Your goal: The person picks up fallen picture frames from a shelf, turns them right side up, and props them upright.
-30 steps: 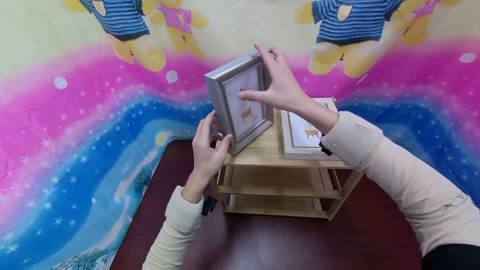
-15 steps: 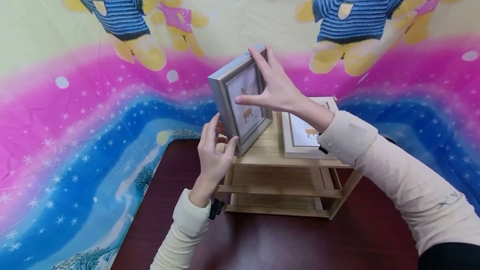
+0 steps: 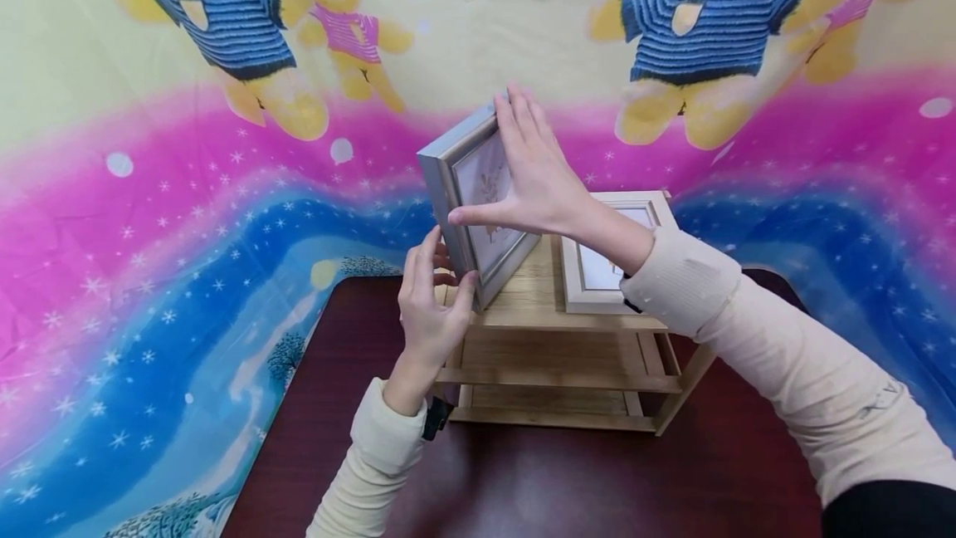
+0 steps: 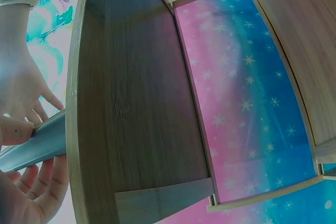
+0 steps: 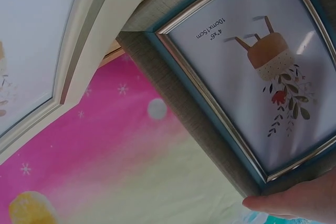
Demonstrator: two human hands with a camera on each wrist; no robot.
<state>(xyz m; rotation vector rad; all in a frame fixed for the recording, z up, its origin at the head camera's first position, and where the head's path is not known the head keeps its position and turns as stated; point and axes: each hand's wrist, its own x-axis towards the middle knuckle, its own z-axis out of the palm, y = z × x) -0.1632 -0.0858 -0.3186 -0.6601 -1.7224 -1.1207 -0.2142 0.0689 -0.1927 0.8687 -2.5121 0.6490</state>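
A silver-grey picture frame (image 3: 439, 189) stands tilted on the left of the wooden shelf's top (image 3: 523, 297), with a plant print behind its glass. My left hand (image 3: 433, 305) grips its lower left corner, thumb on the front and fingers behind. Across the frame's face reaches my right hand (image 3: 541, 189), its fingers straight at the top edge and its thumb stretched toward the left side. In the right wrist view the print shows large, with my right hand (image 5: 299, 203) at the frame's edge. A cream picture frame (image 3: 593, 302) lies flat on the right of the shelf, partly hidden by the right forearm.
The shelf has lower tiers (image 3: 560, 380) and slanted legs. It stands on a dark red table (image 3: 582, 480). Behind hangs a cloth backdrop (image 3: 478, 23) printed with teddy bears and snowflakes.
My right hand has slid left and its thumb has moved across the glass to the frame's left side. The left hand and the silver-grey picture frame's near corner have shifted slightly right.
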